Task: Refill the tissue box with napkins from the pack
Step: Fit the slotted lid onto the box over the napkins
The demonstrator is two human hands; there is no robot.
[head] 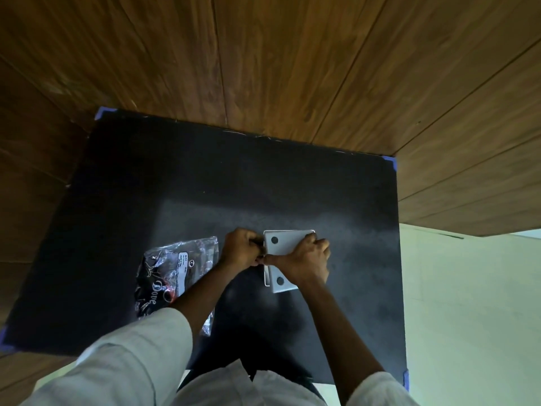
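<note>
A white square tissue box (285, 244) lies bottom-up on the black table, showing two dark round feet. My right hand (307, 259) lies over its right half, fingers curled on the far right corner and thumb at the left edge. My left hand (241, 249) is closed against the box's left side, gripping that edge; what its fingers pinch is hidden. The clear plastic napkin pack (172, 273), with dark print and a white label, lies crumpled to the left, partly under my left forearm.
The black table (205, 186) is taped at its corners with blue tape (481, 164). Wooden wall panels rise behind it and at the left. A pale floor (468, 303) lies to the right.
</note>
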